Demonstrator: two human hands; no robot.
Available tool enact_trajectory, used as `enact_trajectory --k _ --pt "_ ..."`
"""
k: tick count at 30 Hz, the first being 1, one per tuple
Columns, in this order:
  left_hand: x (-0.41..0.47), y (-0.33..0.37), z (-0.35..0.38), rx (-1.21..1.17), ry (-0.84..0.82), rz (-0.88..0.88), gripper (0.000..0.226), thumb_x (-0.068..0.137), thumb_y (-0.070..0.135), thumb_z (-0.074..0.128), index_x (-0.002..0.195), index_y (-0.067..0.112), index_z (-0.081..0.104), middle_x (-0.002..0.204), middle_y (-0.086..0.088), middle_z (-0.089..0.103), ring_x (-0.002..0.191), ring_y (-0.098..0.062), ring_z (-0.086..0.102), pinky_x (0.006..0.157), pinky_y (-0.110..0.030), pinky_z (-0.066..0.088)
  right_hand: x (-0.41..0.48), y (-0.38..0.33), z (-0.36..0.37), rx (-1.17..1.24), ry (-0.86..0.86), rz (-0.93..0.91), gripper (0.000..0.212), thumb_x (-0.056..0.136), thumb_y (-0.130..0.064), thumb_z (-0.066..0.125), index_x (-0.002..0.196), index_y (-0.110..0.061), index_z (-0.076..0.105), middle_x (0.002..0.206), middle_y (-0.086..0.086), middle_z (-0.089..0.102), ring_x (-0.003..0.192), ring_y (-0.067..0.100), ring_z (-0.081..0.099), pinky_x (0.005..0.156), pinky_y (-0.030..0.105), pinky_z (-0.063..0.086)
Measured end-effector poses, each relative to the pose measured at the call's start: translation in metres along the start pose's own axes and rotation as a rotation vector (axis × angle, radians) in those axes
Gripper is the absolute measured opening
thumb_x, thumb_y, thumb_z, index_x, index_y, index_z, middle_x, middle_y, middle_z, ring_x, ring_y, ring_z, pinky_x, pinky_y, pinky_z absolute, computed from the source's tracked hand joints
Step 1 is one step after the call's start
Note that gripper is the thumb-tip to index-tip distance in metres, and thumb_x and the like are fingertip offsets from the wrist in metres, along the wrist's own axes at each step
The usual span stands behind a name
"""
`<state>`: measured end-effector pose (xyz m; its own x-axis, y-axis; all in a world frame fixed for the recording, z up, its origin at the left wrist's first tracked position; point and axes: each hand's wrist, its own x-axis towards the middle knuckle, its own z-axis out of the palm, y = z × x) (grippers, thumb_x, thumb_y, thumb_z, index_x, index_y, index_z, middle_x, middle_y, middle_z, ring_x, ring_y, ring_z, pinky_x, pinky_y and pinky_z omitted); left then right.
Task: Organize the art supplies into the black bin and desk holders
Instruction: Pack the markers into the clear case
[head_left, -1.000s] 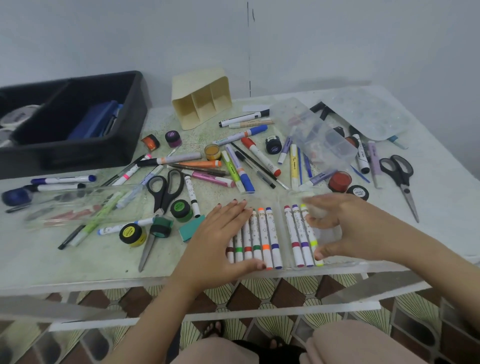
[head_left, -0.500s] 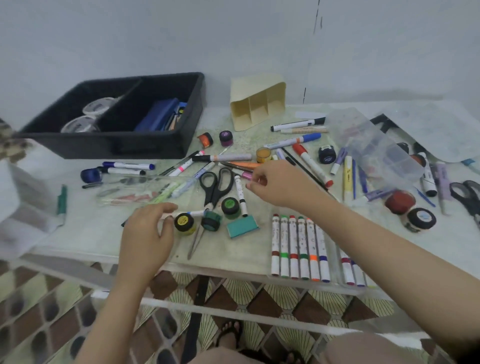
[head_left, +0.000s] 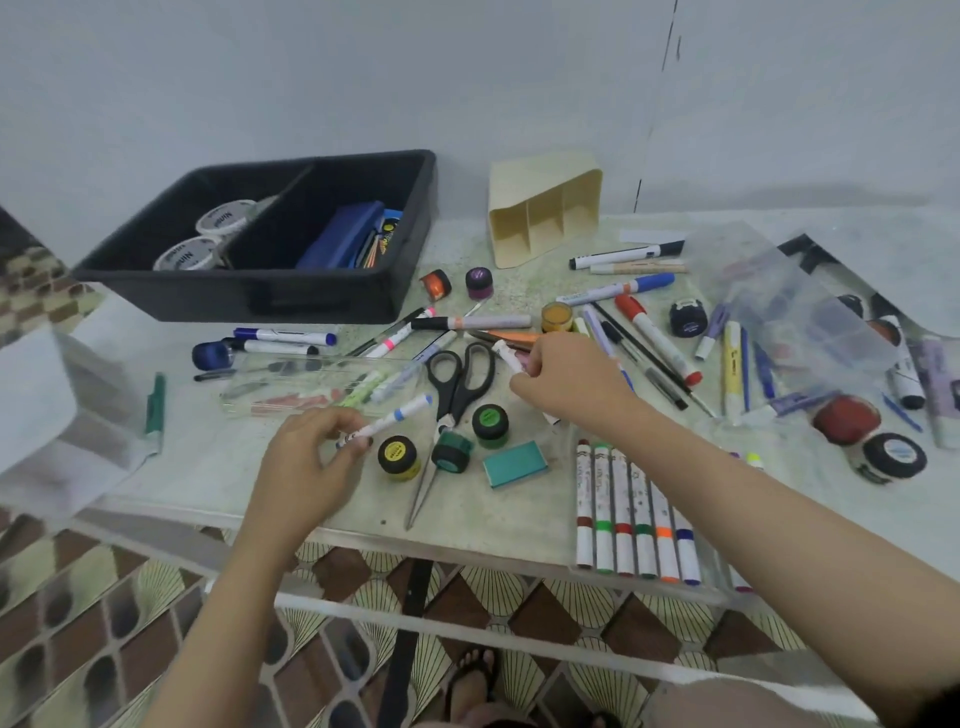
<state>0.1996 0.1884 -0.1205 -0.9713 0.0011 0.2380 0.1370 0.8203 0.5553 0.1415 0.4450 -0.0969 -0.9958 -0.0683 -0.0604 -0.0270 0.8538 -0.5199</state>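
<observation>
My left hand (head_left: 311, 462) pinches a white marker with a blue band (head_left: 395, 420), its tip lifted toward the black scissors (head_left: 460, 382). My right hand (head_left: 566, 382) grips another white marker (head_left: 506, 356) just right of the scissors' handles. The black bin (head_left: 260, 296) sits at the back left holding tape rolls and a blue case. A cream desk holder (head_left: 545, 208) with three compartments lies tipped on its side at the back centre. A row of several markers (head_left: 631, 514) lies in a clear tray at the front edge.
Pens, markers and small paint pots lie scattered across the table, with a green eraser (head_left: 514, 464) and a yellow pot (head_left: 397, 456) near my hands. A clear pencil tray (head_left: 311, 387) sits left of the scissors, and a clear plastic box (head_left: 779, 301) stands at the right.
My left hand went from the front marker row to the left and picked up the blue-banded marker. My right hand reached forward and took a white marker. The view turned left.
</observation>
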Motion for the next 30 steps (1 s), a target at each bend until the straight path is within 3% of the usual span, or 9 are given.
enact_trajectory --k 3,6,8,12,14,17,22,26,30 --pt "0.003 0.018 -0.003 -0.222 0.062 -0.081 0.025 0.085 0.008 0.064 0.082 0.032 0.059 0.085 0.014 0.061 0.073 0.007 0.053 0.065 -0.010 0.039 -0.011 0.012 -0.006 0.210 0.072 0.017 0.021 0.084 -0.025 0.060 0.087 -0.004 0.062 0.074 0.008 0.063 0.067 0.015 0.054 0.064 0.034 0.046" --pt "0.008 0.046 -0.003 -0.369 0.049 -0.081 0.022 0.088 0.005 0.060 0.095 0.026 0.061 0.085 0.010 0.063 0.070 0.008 0.057 0.065 -0.005 0.044 -0.031 0.027 -0.018 0.365 0.095 0.025 0.010 0.087 -0.024 0.061 0.092 -0.016 0.058 0.073 0.005 0.066 0.062 0.014 0.057 0.061 0.027 0.047" --pt "0.011 0.066 0.001 -0.439 -0.015 -0.069 0.024 0.089 0.004 0.058 0.101 0.025 0.061 0.083 0.011 0.065 0.071 0.006 0.059 0.068 -0.009 0.048 -0.048 0.039 -0.029 0.439 0.076 0.044 0.014 0.089 -0.023 0.061 0.102 -0.021 0.056 0.073 0.007 0.069 0.059 0.015 0.059 0.059 0.028 0.050" --pt "0.010 0.103 0.017 -0.610 -0.229 0.000 0.019 0.089 0.009 0.061 0.092 0.027 0.062 0.085 0.005 0.068 0.080 -0.007 0.062 0.075 -0.024 0.051 -0.085 0.067 -0.050 0.470 0.100 0.114 0.009 0.090 -0.021 0.060 0.098 -0.023 0.058 0.065 0.000 0.067 0.047 0.001 0.054 0.052 0.018 0.046" --pt "0.008 0.119 0.026 -0.717 -0.365 0.006 0.016 0.088 0.005 0.059 0.094 0.020 0.061 0.078 -0.003 0.068 0.076 -0.014 0.064 0.067 -0.023 0.054 -0.104 0.081 -0.058 0.477 0.107 0.141 0.010 0.090 -0.019 0.061 0.100 -0.020 0.059 0.069 0.006 0.070 0.049 0.002 0.056 0.053 0.019 0.048" --pt "0.006 0.138 0.039 -0.772 -0.454 0.043 0.018 0.082 0.001 0.064 0.090 0.016 0.066 0.069 0.004 0.066 0.065 -0.008 0.061 0.059 -0.021 0.051 -0.128 0.101 -0.065 0.466 0.130 0.175 0.010 0.087 -0.020 0.063 0.095 -0.021 0.059 0.065 0.003 0.069 0.051 0.006 0.057 0.062 0.031 0.051" --pt "0.001 0.163 0.063 -1.082 -0.521 -0.075 0.009 0.068 0.012 0.080 0.066 0.017 0.073 0.072 0.002 0.070 0.060 -0.007 0.060 0.058 -0.021 0.051 -0.160 0.123 -0.073 0.511 0.207 0.235 0.007 0.086 -0.015 0.065 0.088 -0.020 0.060 0.061 0.005 0.066 0.045 0.006 0.053 0.053 0.022 0.047" --pt "-0.007 0.188 0.083 -1.196 -0.578 -0.191 0.011 0.067 0.017 0.067 0.075 0.012 0.074 0.079 -0.001 0.072 0.064 -0.010 0.064 0.060 -0.022 0.054 -0.175 0.132 -0.075 0.513 0.244 0.300 0.007 0.085 -0.015 0.066 0.085 -0.020 0.061 0.059 -0.002 0.065 0.047 0.008 0.057 0.055 0.025 0.050" --pt "-0.017 0.214 0.102 -1.121 -0.633 -0.262 0.012 0.076 0.006 0.068 0.087 0.010 0.066 0.067 -0.003 0.070 0.058 -0.012 0.065 0.056 -0.021 0.054 -0.181 0.135 -0.074 0.493 0.251 0.354 0.010 0.083 -0.012 0.067 0.090 -0.014 0.061 0.062 0.000 0.066 0.048 0.009 0.062 0.054 0.023 0.052"
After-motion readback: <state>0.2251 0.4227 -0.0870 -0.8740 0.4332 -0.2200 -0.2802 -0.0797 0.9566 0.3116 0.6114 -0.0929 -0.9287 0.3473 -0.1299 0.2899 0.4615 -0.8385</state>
